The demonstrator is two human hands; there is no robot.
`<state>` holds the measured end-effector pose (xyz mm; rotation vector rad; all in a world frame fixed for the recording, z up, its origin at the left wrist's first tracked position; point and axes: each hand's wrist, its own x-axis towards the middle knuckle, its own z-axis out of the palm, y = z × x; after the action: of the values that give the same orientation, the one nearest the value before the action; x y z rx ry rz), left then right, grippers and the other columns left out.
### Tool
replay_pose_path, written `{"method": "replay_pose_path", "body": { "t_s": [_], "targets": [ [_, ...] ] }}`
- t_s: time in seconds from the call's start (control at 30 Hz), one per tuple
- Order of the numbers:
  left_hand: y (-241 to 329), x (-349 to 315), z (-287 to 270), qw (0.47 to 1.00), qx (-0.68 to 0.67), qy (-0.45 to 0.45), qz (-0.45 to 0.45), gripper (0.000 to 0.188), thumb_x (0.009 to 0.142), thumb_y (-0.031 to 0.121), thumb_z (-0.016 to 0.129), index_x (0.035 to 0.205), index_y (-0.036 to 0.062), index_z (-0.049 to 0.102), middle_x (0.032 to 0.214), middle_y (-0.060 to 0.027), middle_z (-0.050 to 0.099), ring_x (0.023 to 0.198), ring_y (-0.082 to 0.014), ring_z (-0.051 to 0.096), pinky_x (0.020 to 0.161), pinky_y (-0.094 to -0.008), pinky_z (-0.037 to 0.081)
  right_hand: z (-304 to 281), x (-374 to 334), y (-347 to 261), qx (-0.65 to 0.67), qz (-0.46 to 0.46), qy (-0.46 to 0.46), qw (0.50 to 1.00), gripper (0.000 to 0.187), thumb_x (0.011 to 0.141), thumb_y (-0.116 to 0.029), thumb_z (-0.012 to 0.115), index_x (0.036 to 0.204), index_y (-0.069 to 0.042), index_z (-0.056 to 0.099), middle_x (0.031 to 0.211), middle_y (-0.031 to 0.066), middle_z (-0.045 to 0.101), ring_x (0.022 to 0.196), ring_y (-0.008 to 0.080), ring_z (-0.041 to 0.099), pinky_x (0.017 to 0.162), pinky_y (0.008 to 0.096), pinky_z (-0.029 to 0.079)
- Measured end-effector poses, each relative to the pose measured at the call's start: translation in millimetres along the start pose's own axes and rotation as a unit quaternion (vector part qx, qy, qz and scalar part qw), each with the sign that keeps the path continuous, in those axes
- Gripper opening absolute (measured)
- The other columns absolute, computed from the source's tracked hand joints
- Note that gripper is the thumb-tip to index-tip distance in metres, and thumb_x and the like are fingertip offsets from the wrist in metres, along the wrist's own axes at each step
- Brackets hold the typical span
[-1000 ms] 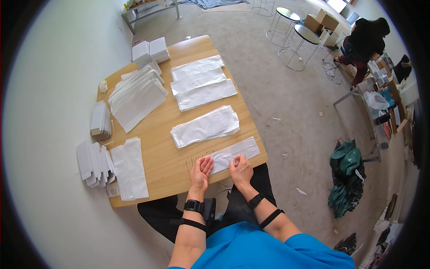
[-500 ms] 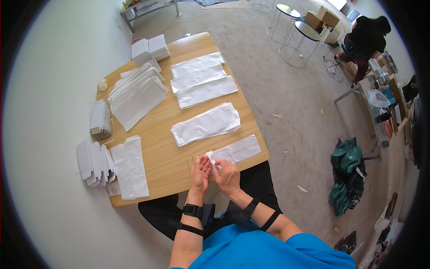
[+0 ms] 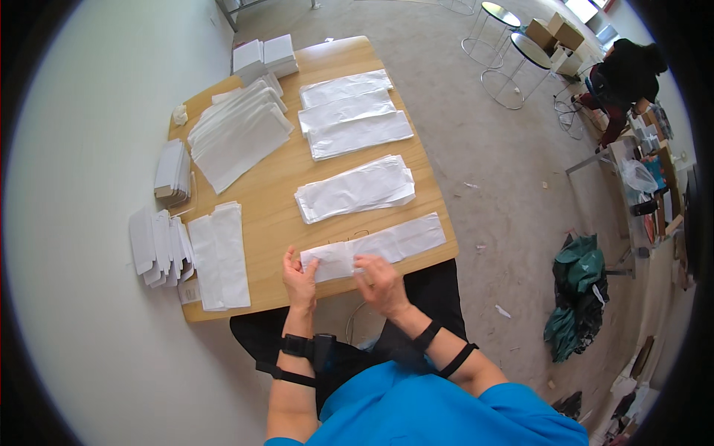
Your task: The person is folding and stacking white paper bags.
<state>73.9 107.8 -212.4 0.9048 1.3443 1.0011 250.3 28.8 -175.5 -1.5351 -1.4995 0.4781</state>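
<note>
A long folded strip of thin white paper-like sheet [image 3: 405, 239] lies along the table's near edge, flat at its right part. My left hand [image 3: 300, 286] holds its left end, thumb on top and fingers at the outer edge. Over the strip's middle is my right hand [image 3: 383, 286], its fingers curled together with their tips against the sheet; whether they pinch it is hidden. Beyond the strip lies a stack of similar folded white sheets [image 3: 355, 190]. Thin dark marks [image 3: 359, 233] show on the wood beside the strip.
The wooden table [image 3: 264, 223] also bears three overlapping folded stacks [image 3: 357, 115], a fanned white pile [image 3: 242, 141], another stack [image 3: 219, 256] and white cartons [image 3: 172, 171] along the wall. A person [image 3: 628, 78] bends at the far right, near round stools [image 3: 530, 50] and green bags [image 3: 576, 290].
My left hand has moved left and turned over from palm-up to hold the strip's end. The strip's curled left part now lies spread out. My right hand stays close to it.
</note>
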Motion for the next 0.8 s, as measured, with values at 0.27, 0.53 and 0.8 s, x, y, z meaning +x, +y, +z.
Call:
{"method": "replay_pose_path", "body": {
  "t_s": [0.27, 0.53, 0.8],
  "targets": [
    [32, -14, -15, 0.795, 0.528, 0.006, 0.299, 0.075, 0.087, 0.021, 0.065, 0.146, 0.0009, 0.024, 0.145, -0.0193, 0.036, 0.136, -0.0339, 0.033, 0.113, -0.0454, 0.026, -58, -3, 53, -0.157, 0.074, 0.056, 0.983, 0.020, 0.080, -0.001, 0.061, 0.100, -0.003, 0.060, 0.110, 0.0151, 0.063, 0.103, 0.0334, 0.059, 0.088, 0.0412, 0.048],
    [7, -40, 4, 0.706, 0.629, -0.193, 0.261, 0.098, 0.084, 0.055, 0.058, 0.151, 0.0034, 0.010, 0.159, -0.0134, 0.008, 0.146, -0.0315, 0.004, 0.118, -0.0482, 0.001, -73, -6, 85, -0.255, 0.022, -0.031, 0.966, 0.037, 0.087, -0.001, 0.054, 0.124, -0.002, 0.055, 0.137, 0.0166, 0.049, 0.131, 0.0332, 0.042, 0.108, 0.0430, 0.035],
    [-3, -37, -1, 0.671, 0.663, -0.218, 0.250, 0.104, 0.080, 0.064, 0.055, 0.151, 0.0038, 0.009, 0.159, -0.0105, 0.006, 0.147, -0.0292, 0.000, 0.118, -0.0487, -0.001, -86, -10, 102, -0.321, -0.022, -0.106, 0.941, 0.043, 0.089, -0.010, 0.055, 0.131, -0.002, 0.051, 0.145, 0.0164, 0.041, 0.138, 0.0319, 0.033, 0.114, 0.0456, 0.023]
  ]
}}
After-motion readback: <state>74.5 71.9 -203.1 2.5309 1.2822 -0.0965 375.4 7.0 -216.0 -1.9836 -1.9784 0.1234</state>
